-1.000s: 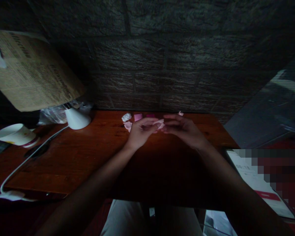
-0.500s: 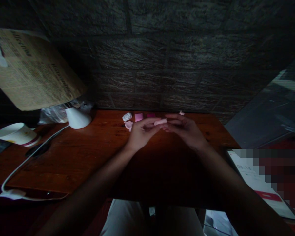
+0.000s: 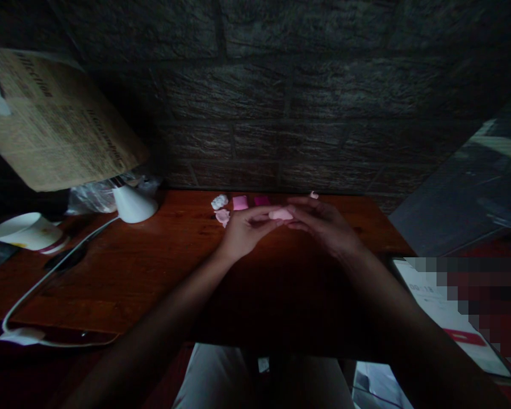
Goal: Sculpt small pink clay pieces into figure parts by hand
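Observation:
Between both hands, above the wooden table, is a small pale pink lump of what looks like modelling clay point(image 3: 280, 213). My left hand point(image 3: 247, 228) pinches its left end with thumb and fingers. On its right end, the thumb and fingers of my right hand point(image 3: 321, 222) are closed. Behind my left hand lie a white lump point(image 3: 220, 201), a pink square block point(image 3: 240, 203), a dark magenta block point(image 3: 262, 201) and a thin pale pink piece point(image 3: 222, 217). A small pale pink bit point(image 3: 314, 195) sits beyond my right hand.
A lamp with a printed paper shade point(image 3: 68, 125) and white base point(image 3: 135, 204) stands at the left, its white cord point(image 3: 46, 278) crossing the wooden table point(image 3: 153, 272). A paper cup point(image 3: 28, 232) lies tilted there. Right of the table is a lit tablet-like screen point(image 3: 434, 307). A stone-patterned wall point(image 3: 255, 96) rises behind.
The pink clay has turned between my fingers and now shows a broader, flatter side. My right fingers have shifted slightly on it; the left hand stays almost in place.

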The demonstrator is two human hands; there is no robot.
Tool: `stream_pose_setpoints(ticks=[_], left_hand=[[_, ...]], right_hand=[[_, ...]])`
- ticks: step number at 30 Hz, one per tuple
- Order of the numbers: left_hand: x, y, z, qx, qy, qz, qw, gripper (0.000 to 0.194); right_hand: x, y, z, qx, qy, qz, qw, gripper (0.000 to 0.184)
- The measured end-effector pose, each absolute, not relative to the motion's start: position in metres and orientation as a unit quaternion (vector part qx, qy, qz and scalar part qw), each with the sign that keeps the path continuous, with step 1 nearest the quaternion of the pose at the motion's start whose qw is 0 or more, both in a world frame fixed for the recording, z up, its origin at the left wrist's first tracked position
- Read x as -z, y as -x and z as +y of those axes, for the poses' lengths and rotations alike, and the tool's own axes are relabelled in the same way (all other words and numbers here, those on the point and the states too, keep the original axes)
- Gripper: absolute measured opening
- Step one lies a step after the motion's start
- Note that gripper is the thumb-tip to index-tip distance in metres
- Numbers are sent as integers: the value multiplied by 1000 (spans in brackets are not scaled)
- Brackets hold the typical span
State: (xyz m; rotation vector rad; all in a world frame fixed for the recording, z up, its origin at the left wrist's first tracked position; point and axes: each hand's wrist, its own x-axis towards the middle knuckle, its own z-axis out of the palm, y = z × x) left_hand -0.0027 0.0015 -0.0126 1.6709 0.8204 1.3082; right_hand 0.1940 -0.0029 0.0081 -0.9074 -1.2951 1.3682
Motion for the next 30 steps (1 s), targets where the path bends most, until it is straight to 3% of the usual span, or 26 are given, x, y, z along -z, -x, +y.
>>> stream_pose_setpoints(ticks=[13, 19, 30], left_hand=[[12, 3, 3, -512, -659, 342, 432, 30], [12, 4, 4, -508, -617, 342, 495, 38], [6, 7, 2, -463, -623, 331, 537, 33]], right_hand=[[-11, -198, -4, -548, 388, -566, 479, 47], [-17, -204, -6, -536, 366, -623, 437, 51], [-18, -201, -7, -513, 375, -632, 443, 40]])
